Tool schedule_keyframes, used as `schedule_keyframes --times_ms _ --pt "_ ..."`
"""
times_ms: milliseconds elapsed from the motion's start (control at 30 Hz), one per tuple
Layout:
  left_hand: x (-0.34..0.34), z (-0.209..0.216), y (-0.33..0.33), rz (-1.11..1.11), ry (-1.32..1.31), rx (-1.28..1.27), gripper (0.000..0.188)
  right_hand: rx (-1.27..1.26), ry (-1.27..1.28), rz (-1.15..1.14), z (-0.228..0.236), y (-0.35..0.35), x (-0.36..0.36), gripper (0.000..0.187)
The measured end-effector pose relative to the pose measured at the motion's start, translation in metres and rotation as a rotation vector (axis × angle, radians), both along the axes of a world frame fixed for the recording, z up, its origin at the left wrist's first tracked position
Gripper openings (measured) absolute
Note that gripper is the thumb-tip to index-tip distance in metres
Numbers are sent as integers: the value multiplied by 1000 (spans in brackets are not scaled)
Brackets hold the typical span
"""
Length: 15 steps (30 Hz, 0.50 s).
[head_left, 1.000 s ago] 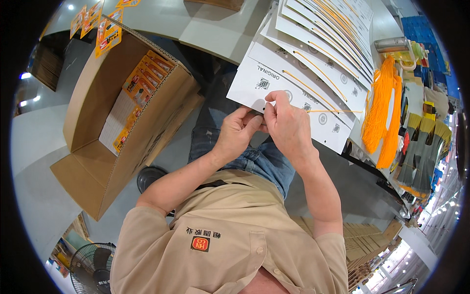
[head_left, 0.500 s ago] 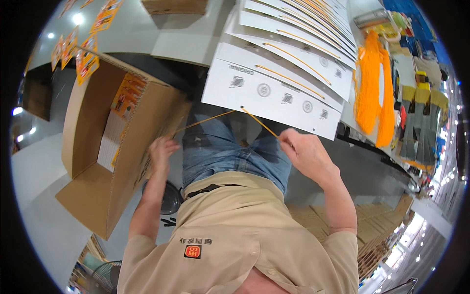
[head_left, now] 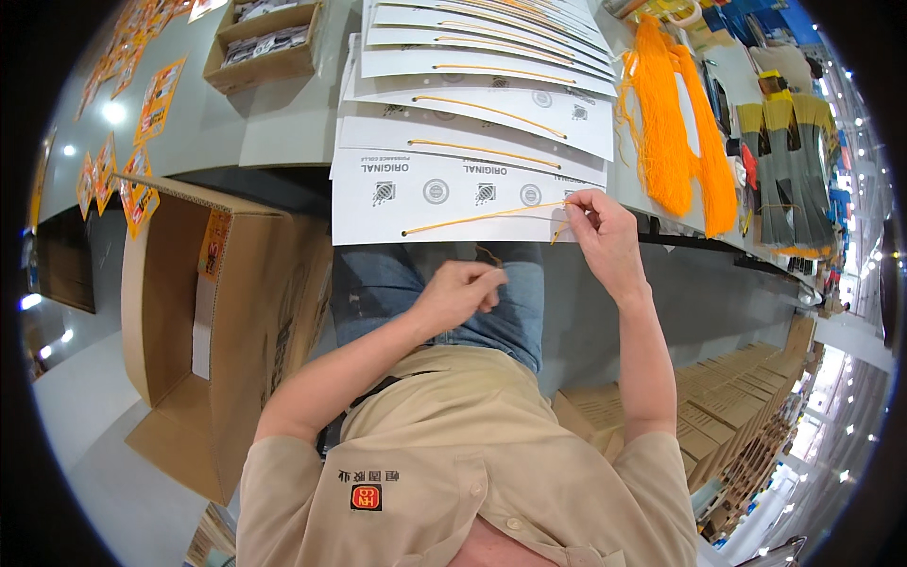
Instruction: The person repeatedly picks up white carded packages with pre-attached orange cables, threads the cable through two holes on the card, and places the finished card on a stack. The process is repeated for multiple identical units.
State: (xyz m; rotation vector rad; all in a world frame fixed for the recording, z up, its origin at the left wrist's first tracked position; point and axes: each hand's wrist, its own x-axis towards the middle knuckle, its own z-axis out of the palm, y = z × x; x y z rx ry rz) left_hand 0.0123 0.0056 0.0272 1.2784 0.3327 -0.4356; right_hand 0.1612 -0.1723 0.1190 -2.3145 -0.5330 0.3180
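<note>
A stack of white printed sheets [head_left: 359,203] fans out over the table edge, each with an orange cord across it. On the nearest sheet, the orange cord [head_left: 482,220] slants from a hole at the left up to my right hand [head_left: 605,236]. That hand pinches the cord between thumb and fingertips, beside the sheet's right end. My left hand [head_left: 460,295] is below the sheet's near edge, over my lap, fingers curled in. A short piece of cord shows at its fingertips, slightly blurred.
An open cardboard box [head_left: 274,283] stands at the left. Orange cord bundles [head_left: 661,123] hang over the table edge at the right, near grey brush-like bundles [head_left: 779,170]. A small carton [head_left: 260,52] sits at the back, with orange cards [head_left: 162,99] to its left.
My left hand has moved right, from beside the box to below the sheet. My right hand has risen to the sheet's right end. The cord now lies across the sheet's face.
</note>
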Motion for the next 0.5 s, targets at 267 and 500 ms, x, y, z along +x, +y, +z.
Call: schedule_keyframes --times_ms 267,500 --pt "39 18 -35 168 167 -436 32 -28 -307 61 2 3 2 8" --pt "49 8 -45 269 149 -791 27 26 -268 101 -3 -2 -19 11"
